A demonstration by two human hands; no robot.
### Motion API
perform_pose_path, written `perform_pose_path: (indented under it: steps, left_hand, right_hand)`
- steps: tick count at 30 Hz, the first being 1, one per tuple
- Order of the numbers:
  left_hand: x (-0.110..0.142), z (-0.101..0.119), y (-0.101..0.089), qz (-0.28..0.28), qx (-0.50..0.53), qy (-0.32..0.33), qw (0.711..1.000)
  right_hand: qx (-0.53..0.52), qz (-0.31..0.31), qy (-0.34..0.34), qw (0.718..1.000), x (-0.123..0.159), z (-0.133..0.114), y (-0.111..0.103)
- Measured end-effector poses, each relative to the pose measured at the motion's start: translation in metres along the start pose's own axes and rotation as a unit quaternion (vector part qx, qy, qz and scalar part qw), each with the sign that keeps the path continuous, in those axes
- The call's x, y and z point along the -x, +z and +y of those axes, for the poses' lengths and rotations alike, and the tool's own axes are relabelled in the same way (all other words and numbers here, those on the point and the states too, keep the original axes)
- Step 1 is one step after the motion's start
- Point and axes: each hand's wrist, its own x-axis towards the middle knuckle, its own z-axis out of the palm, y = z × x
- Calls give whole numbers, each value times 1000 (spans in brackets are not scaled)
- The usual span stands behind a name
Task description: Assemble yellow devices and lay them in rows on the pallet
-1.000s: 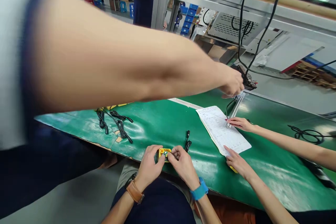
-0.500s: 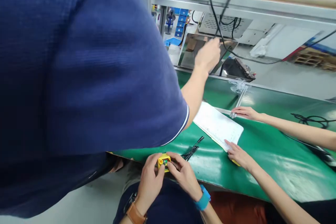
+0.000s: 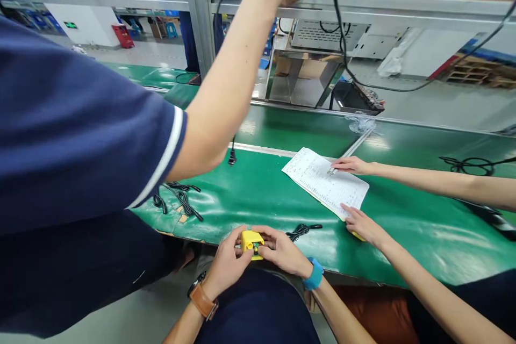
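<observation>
Between my two hands, just off the front edge of the green table, is a small yellow plastic housing with an open face that shows green and dark parts inside. My left hand, with a brown watch strap at its wrist, grips the left side. Fingers of my right hand, above a blue wristband, close round the right side, with the thumb at the opening. A bundled black cable lies on the table just beyond my right hand.
A co-worker's bare arm reaches across from the left. Another person's hands rest on a written sheet at right. More black cables lie on the green table at left. A metal frame and hanging cable stand beyond.
The co-worker on the left has drawn back leftward and raised the arm, uncovering more table and cables. The other person's upper hand has moved onto the sheet. My hands still hold the yellow housing.
</observation>
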Motion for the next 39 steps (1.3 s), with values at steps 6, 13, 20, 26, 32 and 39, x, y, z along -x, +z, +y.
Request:
perform_pose_path:
  steps: [6,13,20,26,32,39]
  left_hand:
    - [-4,2,-5,-16,-48,30,998]
    - [-6,-7,-2,18,-95,67,993]
    - [-22,21,1,42,-89,32,995]
    - [-33,24,4,115,-224,69,965]
    - [-36,20,3,102,-206,57,972]
    - [-36,9,2,95,-140,56,984]
  right_hand:
    - [43,15,-28,999,-2,0,1]
    - [17,51,-29,998,-3,0,6]
    - [9,76,44,996,-22,-22,-4]
    - [266,182,-92,942,-23,-14,-7]
    - [389,30,-249,887,-14,-2,-16]
    - [368,39,-309,876,-30,8,-18]
